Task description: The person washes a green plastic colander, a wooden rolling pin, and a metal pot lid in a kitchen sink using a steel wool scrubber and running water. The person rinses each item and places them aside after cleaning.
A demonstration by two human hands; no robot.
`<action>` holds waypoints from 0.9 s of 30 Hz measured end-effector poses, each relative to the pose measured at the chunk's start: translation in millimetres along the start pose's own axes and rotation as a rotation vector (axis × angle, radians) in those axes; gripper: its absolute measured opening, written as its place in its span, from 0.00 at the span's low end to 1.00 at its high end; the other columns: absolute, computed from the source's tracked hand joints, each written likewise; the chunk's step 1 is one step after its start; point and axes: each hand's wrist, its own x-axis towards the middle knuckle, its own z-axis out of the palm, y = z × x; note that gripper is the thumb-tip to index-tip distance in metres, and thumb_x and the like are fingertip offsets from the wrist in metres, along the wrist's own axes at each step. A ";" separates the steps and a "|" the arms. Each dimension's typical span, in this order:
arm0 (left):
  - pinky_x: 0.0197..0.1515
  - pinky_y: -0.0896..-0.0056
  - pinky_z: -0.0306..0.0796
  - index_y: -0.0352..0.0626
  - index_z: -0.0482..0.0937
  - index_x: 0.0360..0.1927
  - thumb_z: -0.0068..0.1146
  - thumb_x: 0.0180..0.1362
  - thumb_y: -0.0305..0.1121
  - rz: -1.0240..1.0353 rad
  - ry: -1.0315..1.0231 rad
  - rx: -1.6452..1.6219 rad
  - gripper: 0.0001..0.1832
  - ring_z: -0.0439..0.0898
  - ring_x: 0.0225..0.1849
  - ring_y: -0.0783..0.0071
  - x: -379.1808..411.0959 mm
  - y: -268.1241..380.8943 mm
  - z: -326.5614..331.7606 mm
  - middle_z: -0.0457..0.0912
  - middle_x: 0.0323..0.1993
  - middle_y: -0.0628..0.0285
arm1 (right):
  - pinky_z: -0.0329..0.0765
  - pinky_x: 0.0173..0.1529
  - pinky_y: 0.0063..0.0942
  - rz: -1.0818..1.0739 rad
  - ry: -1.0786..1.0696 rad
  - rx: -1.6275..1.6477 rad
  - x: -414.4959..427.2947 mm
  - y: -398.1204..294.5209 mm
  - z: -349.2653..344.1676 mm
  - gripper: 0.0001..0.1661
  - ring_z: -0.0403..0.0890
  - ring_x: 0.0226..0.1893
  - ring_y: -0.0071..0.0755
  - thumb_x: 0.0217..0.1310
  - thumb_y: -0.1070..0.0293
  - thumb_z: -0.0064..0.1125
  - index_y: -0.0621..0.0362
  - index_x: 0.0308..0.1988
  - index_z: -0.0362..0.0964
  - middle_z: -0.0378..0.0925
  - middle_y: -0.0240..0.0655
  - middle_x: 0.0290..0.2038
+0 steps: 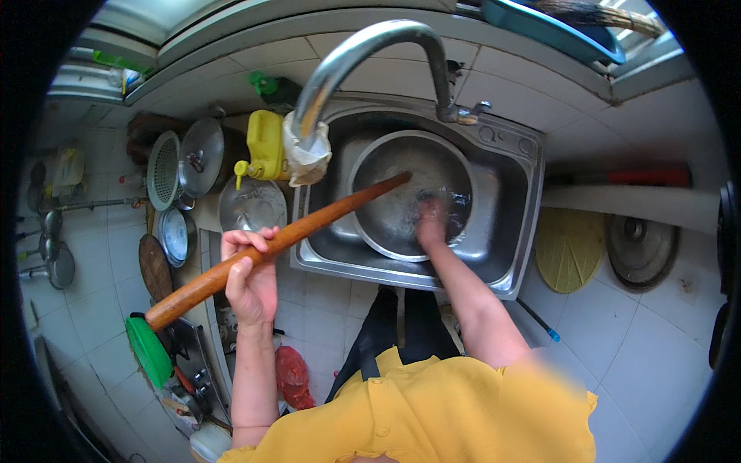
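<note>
My left hand (252,286) grips a long wooden rolling pin (324,223) around its middle. The pin slants up to the right, one end over the metal basin (373,153). Inside the stainless steel sink (501,188), the basin holds rippling water. My right hand (431,226) reaches into that water near the basin's right side. Blur and water hide its fingers, so whether they hold anything cannot be told. Above the sink arches a chrome faucet (370,43), its spout wrapped in whitish material.
Left of the sink stand a yellow jug (266,142), a metal bowl (253,202), a lidded pot (202,156) and a pale green colander (164,171). A green basket (147,353) is near the pin's lower end. A yellow board (570,249) leans at right beside a round lid (642,254).
</note>
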 end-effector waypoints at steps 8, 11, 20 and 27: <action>0.71 0.50 0.52 0.45 0.69 0.35 0.58 0.51 0.40 -0.147 -0.273 0.137 0.14 0.67 0.65 0.55 -5.1 3.4 -2.4 0.75 0.51 0.48 | 0.71 0.55 0.27 0.141 -0.046 1.184 28.5 -135.3 -111.5 0.24 0.77 0.46 0.34 0.54 0.77 0.51 0.60 0.53 0.73 0.77 0.39 0.47; 0.70 0.49 0.53 0.44 0.69 0.35 0.57 0.51 0.39 -0.127 -0.279 0.128 0.13 0.67 0.64 0.53 -3.5 0.8 -6.4 0.77 0.48 0.47 | 0.71 0.56 0.35 -0.327 -0.139 1.052 3.6 -222.7 -187.9 0.29 0.76 0.49 0.41 0.46 0.79 0.54 0.58 0.53 0.72 0.75 0.41 0.45; 0.69 0.52 0.56 0.46 0.68 0.32 0.50 0.56 0.36 -0.094 0.138 -0.211 0.07 0.71 0.58 0.55 -16.9 -60.8 -24.1 0.78 0.41 0.54 | 0.65 0.66 0.49 -0.673 -0.190 0.454 41.2 -189.1 -149.4 0.29 0.68 0.62 0.50 0.37 0.79 0.66 0.54 0.46 0.70 0.73 0.40 0.53; 0.74 0.55 0.48 0.44 0.71 0.37 0.50 0.54 0.37 0.076 0.189 -0.202 0.11 0.65 0.65 0.59 -0.1 -71.3 -6.7 0.72 0.57 0.53 | 0.69 0.61 0.45 -0.721 -0.206 0.804 2.1 -262.5 -196.3 0.32 0.71 0.57 0.56 0.49 0.69 0.63 0.59 0.56 0.65 0.70 0.48 0.55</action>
